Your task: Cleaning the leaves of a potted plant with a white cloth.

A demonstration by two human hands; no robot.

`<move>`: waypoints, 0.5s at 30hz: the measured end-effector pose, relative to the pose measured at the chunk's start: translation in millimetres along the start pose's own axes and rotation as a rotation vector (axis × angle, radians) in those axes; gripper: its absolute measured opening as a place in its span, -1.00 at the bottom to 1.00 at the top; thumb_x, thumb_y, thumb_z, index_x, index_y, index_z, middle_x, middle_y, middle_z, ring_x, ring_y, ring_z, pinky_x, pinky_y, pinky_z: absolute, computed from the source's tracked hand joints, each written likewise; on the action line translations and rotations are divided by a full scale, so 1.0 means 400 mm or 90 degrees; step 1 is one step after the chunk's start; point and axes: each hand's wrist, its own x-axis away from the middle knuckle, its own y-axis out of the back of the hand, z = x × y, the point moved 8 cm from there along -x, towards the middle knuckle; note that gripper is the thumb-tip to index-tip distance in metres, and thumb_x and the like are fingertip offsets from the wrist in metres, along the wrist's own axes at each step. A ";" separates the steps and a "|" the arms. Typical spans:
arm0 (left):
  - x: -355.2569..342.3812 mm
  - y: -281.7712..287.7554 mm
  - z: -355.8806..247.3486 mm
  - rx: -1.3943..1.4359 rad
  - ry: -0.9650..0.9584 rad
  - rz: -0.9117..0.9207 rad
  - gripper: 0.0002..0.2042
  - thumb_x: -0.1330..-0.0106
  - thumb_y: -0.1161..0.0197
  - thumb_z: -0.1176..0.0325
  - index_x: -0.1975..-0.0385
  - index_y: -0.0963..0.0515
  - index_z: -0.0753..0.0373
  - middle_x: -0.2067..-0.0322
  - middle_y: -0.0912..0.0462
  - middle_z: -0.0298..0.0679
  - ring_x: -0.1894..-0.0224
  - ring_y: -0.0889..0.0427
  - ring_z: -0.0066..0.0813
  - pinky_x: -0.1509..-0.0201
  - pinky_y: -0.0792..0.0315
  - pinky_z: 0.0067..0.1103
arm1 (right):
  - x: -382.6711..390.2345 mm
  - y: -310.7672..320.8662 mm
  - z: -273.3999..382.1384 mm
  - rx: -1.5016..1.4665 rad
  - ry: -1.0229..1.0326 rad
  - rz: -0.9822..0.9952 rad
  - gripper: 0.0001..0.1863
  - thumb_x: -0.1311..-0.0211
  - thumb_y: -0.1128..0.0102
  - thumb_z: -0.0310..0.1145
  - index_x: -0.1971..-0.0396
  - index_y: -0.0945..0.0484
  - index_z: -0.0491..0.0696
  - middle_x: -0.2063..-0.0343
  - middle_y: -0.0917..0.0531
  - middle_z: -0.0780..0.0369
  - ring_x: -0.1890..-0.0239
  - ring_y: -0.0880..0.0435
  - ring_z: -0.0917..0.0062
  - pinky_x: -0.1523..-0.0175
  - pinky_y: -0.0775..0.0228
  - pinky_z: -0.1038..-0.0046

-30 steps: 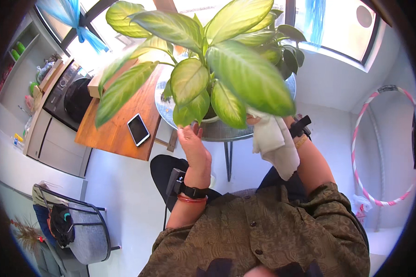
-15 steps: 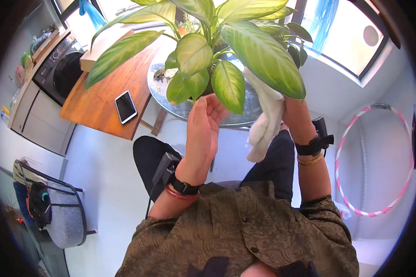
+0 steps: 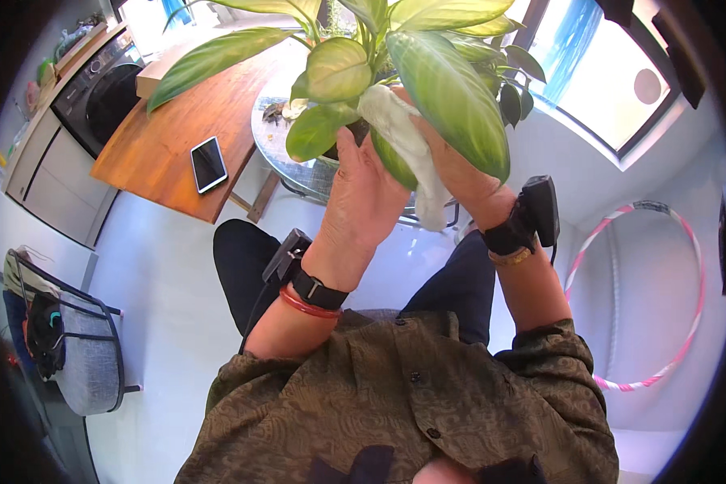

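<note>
Plant (image 3: 339, 71) on round table (image 3: 278, 159), pale floor (image 3: 165, 266); right grip (image 3: 460, 171) clasps cloth (image 3: 406, 139), left grip (image 3: 363, 194) unclear.

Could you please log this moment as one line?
left hand: by leaf | right hand: holds cloth over leaf | phone: on table

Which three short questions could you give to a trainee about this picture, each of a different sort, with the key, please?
1. Which of the two hands holds the cloth?
2. True or false: the phone lies on the round table.
3. Fill in the missing colour: the hoop is pink and ____.

Key:
1. The right hand.
2. False; it lies on the wooden table.
3. White.
</note>
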 end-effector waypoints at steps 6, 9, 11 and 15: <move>-0.003 0.007 0.003 0.048 0.016 -0.010 -0.29 -0.32 0.37 -0.27 -0.22 -0.17 0.23 -0.18 -0.30 -0.23 -0.25 -0.24 -0.37 -0.35 -0.07 -0.43 | 0.005 0.021 0.078 0.109 0.036 0.074 -0.66 -0.14 -0.05 -0.58 0.07 -0.55 -0.06 0.23 -0.61 0.18 0.19 -0.56 0.42 0.02 -0.36 0.50; -0.004 0.018 -0.003 0.126 0.019 0.049 -0.30 -0.33 0.38 -0.26 -0.18 -0.21 0.26 -0.15 -0.33 -0.18 -0.22 -0.27 -0.33 -0.35 -0.08 -0.42 | 0.020 0.024 0.106 0.154 0.092 0.059 -0.67 -0.12 -0.05 -0.60 0.09 -0.57 -0.06 0.31 -0.61 0.19 0.25 -0.57 0.42 0.07 -0.37 0.50; 0.001 -0.001 -0.001 0.165 0.050 0.094 -0.28 -0.36 0.48 -0.22 -0.19 -0.23 0.30 -0.20 -0.33 -0.15 -0.26 -0.25 -0.25 -0.38 -0.02 -0.38 | 0.039 0.018 0.085 0.092 0.022 0.068 -0.67 -0.10 -0.06 -0.61 0.11 -0.58 -0.07 0.38 -0.60 0.19 0.28 -0.57 0.45 0.09 -0.37 0.49; 0.006 0.000 0.000 0.076 0.041 -0.022 -0.27 -0.36 0.49 -0.23 -0.19 -0.23 0.30 -0.19 -0.33 -0.11 -0.25 -0.26 -0.24 -0.38 -0.02 -0.35 | 0.050 0.044 0.126 0.138 0.072 0.049 -0.65 -0.02 -0.12 -0.60 0.13 -0.59 -0.06 0.47 -0.55 0.20 0.38 -0.56 0.44 0.20 -0.39 0.48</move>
